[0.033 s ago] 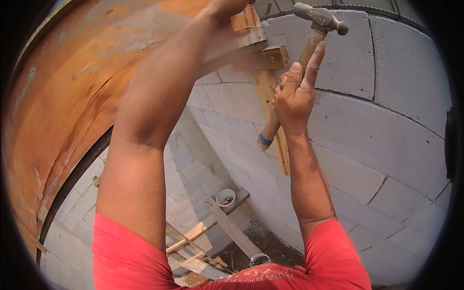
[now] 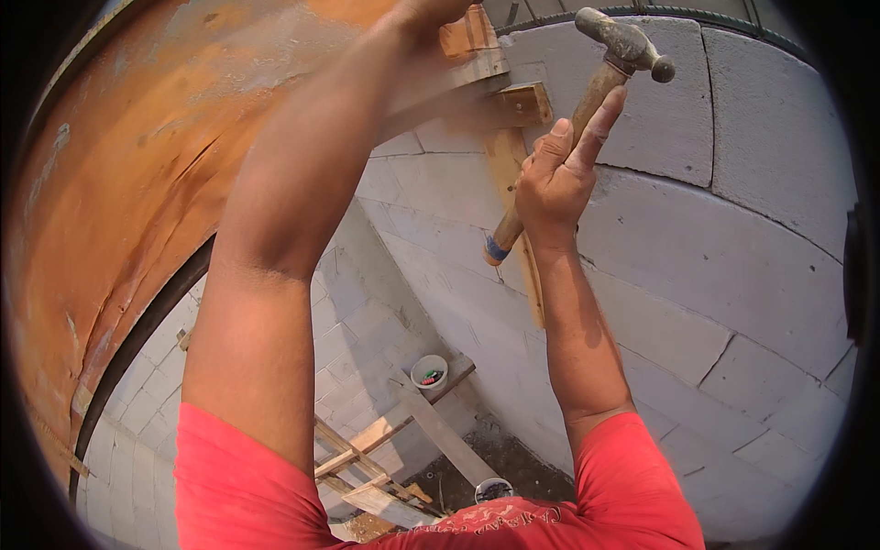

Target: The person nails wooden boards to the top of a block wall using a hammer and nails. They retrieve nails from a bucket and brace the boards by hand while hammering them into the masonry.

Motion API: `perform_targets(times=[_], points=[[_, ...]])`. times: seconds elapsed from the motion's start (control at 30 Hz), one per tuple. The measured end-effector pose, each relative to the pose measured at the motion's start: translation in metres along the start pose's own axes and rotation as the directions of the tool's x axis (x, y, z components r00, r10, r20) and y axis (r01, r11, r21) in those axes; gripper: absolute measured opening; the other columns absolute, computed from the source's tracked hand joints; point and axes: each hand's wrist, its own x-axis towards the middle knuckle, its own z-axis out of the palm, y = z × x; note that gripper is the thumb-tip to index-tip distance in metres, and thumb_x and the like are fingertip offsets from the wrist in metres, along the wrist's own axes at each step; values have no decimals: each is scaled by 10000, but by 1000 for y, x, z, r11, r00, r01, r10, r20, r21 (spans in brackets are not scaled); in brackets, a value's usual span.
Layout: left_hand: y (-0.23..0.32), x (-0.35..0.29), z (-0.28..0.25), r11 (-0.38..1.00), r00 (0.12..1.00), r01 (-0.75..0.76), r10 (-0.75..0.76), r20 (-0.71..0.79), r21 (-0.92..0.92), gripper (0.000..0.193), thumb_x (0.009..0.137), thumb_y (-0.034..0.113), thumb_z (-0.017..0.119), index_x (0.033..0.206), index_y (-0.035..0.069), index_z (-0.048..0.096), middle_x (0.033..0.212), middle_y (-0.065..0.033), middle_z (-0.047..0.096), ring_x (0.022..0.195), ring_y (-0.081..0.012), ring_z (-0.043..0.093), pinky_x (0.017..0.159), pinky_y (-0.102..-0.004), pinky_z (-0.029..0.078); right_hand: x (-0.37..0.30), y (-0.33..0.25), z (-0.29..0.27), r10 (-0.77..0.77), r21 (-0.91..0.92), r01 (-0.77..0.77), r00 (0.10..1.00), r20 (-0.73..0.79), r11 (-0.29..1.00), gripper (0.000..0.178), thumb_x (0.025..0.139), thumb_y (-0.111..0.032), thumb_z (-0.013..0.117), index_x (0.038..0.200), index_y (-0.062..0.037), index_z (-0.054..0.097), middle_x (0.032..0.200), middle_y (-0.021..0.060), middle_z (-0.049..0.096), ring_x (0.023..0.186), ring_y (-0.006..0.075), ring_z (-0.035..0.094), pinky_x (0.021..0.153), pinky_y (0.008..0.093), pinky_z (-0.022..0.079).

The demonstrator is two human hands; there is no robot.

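My right hand (image 2: 554,194) grips the wooden handle of a ball-peen hammer (image 2: 600,96). Its forefinger lies stretched along the handle, and the metal head points up and to the right. Blue tape wraps the handle near its lower end. Raised to the top edge of the picture, my left hand (image 2: 438,11) is mostly cut off, so its fingers cannot be made out. It is by the end of a large orange curved panel (image 2: 137,202). Below it, a short wooden block (image 2: 524,106) meets an upright wooden strip (image 2: 510,174) beside the wall.
A wall of pale blocks (image 2: 706,247) fills the right side, with a ribbed steel bar (image 2: 724,20) along its top. Far below are a white bucket (image 2: 429,374) with small things in it, a plank (image 2: 449,440), loose timber (image 2: 371,477) and a second container (image 2: 493,489).
The hammer has tilted further to the right: its head is lower and more to the right, while the handle's end has risen slightly leftward. My left arm has hardly moved.
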Motion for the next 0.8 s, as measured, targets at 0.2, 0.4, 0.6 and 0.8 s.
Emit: perform_targets(times=[0.2, 0.4, 0.6, 0.8], points=[[12, -20, -14, 979, 984, 175, -171, 39, -106, 236, 1010, 329, 688, 1102, 140, 795, 567, 94, 424, 452, -32, 269, 424, -243, 196, 15, -6, -14, 312, -123, -287, 857, 409, 950, 667, 1102, -272, 387, 1675, -290, 46, 642, 3, 530, 483, 100, 508, 460, 298, 503], [29, -15, -4, 984, 984, 173, -175, -42, -40, 277, 1027, 388, 655, 1097, 159, 796, 578, 96, 414, 472, -21, 259, 436, -232, 185, 20, 18, -17, 381, -301, -270, 825, 417, 914, 741, 1103, -314, 449, 1678, -205, -6, 649, -33, 481, 485, 73, 480, 435, 261, 483], [84, -179, 46, 579, 843, 346, -537, -27, -738, 532, 1070, 504, 531, 1178, -5, 640, 611, 100, 232, 497, -15, 180, 437, -199, 190, -49, 8, -116, 474, -37, -521, 742, 475, 853, 387, 1073, -246, 522, 1351, 22, 513, 635, -38, 478, 519, 60, 463, 513, 258, 433], [76, -592, 182, -399, -70, -129, -909, 410, -908, 303, 1086, 345, 502, 969, 67, 538, 663, 18, 412, 540, -107, 378, 524, -261, 332, -229, -35, -205, 657, -412, -545, 396, 641, 730, 246, 870, -199, 838, 977, 3, 746, 706, 42, 679, 614, 146, 642, 591, 316, 511]])
